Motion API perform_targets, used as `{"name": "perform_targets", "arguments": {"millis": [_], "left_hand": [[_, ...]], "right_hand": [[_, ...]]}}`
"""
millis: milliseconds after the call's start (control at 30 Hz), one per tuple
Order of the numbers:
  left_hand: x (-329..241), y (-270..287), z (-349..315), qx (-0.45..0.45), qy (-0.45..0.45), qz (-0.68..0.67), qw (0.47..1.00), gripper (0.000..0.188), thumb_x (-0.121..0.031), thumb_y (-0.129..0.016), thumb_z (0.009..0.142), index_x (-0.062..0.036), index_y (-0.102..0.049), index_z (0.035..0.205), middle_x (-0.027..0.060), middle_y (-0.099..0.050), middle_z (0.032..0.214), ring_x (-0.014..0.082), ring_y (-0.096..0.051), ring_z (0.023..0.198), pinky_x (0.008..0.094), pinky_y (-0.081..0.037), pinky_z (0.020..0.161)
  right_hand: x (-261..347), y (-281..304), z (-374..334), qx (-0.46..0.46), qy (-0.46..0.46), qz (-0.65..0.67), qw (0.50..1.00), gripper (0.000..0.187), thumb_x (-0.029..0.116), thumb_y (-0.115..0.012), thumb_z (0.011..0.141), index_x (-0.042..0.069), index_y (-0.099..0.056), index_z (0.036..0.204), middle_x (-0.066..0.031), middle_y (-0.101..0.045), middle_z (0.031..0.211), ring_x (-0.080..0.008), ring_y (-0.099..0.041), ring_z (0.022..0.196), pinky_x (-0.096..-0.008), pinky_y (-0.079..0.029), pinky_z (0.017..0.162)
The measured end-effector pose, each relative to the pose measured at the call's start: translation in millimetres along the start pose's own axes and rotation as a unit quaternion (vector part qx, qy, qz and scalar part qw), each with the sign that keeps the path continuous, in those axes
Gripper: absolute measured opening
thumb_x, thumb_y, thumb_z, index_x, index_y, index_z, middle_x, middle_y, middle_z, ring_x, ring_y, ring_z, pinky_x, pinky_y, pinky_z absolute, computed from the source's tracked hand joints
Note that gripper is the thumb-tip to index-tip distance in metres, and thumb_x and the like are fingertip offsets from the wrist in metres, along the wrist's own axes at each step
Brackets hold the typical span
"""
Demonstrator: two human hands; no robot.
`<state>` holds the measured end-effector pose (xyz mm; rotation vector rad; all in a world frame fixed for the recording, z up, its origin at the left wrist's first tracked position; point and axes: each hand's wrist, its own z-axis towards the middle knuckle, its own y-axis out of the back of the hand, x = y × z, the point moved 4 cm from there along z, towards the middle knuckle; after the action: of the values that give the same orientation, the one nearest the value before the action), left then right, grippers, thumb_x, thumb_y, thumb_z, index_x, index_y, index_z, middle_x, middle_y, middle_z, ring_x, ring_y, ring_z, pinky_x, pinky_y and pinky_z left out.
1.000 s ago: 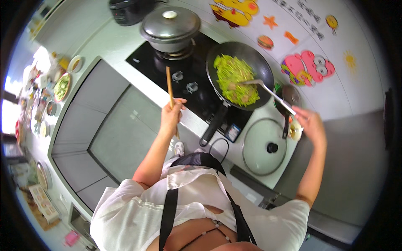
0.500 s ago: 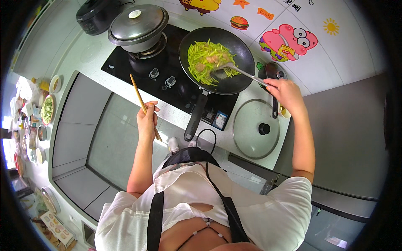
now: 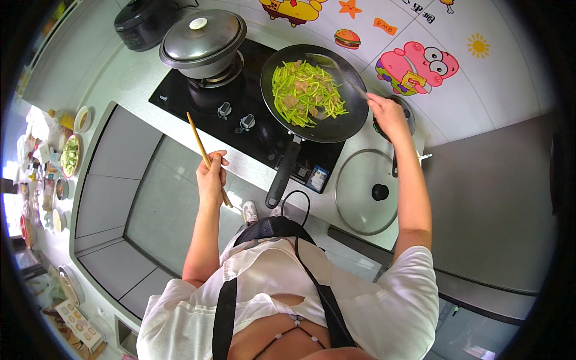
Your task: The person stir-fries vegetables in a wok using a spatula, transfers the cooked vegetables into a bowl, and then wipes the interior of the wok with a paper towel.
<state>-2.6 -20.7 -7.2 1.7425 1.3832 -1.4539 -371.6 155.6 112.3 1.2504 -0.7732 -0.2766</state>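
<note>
A black frying pan (image 3: 355, 114) stands on the right side of the hob, its black handle (image 3: 284, 173) pointing toward me. Chopped green stems (image 3: 300, 87) with pale brown meat pieces lie in it. My right hand (image 3: 390, 117) is closed on the grey handle of a spatula (image 3: 355, 87), beyond the pan's right rim. The spatula's head rests near the pan's far edge, behind the food, and is partly blurred. My left hand (image 3: 211, 180) is closed round wooden chopsticks (image 3: 197, 137), held tilted in front of the hob's near edge and apart from the pan.
A lidded metal pot (image 3: 201, 45) sits on the left burner of the black hob (image 3: 198, 108). Behind it is a dark rice cooker (image 3: 141, 27). A glass lid (image 3: 363, 198) lies right of the hob. Dishes, including a plate of green slices (image 3: 70, 157), line the left counter.
My right hand has moved left and slightly up; the spatula's head has gone from amid the food to the pan's far side. The food is spread differently. My left hand stays nearly still.
</note>
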Motion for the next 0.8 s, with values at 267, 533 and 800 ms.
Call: {"name": "perform_targets", "arguments": {"millis": [267, 533, 800], "left_hand": [[7, 1, 3, -0.004, -0.007, 0.004, 1.000, 0.022, -0.019, -0.045, 0.090, -0.0007, -0.056, 0.093, 0.0010, -0.052, 0.070, 0.0037, -0.031, 0.039, 0.0184, -0.023, 0.035], [1, -15, 3, 0.030, 0.002, 0.005, 1.000, 0.021, -0.018, -0.045, 0.090, -0.0006, -0.056, 0.094, 0.0005, -0.051, 0.070, 0.0036, -0.031, 0.039, 0.0181, -0.022, 0.035], [0, -30, 6, 0.068, -0.001, 0.026, 0.997, 0.020, -0.018, -0.046, 0.090, -0.0021, -0.056, 0.095, -0.0008, -0.051, 0.071, 0.0034, -0.031, 0.042, 0.0186, -0.021, 0.036]], "right_hand": [[51, 23, -48, 0.078, 0.153, -0.089, 0.981, 0.027, 0.023, -0.059, 0.078, 0.024, -0.061, 0.105, -0.0087, -0.055, 0.072, -0.0276, -0.055, 0.064, -0.0379, -0.044, 0.059], [-5, 59, -111, 0.017, 0.017, -0.151, 0.988, 0.029, 0.020, -0.061, 0.077, 0.023, -0.060, 0.106, -0.0083, -0.055, 0.078, -0.0264, -0.056, 0.066, -0.0375, -0.044, 0.060], [-18, -56, -138, -0.087, -0.130, 0.173, 0.972, 0.033, 0.023, -0.058, 0.080, 0.013, -0.056, 0.111, -0.0156, -0.061, 0.085, -0.0250, -0.059, 0.077, -0.0325, -0.045, 0.070]]}}
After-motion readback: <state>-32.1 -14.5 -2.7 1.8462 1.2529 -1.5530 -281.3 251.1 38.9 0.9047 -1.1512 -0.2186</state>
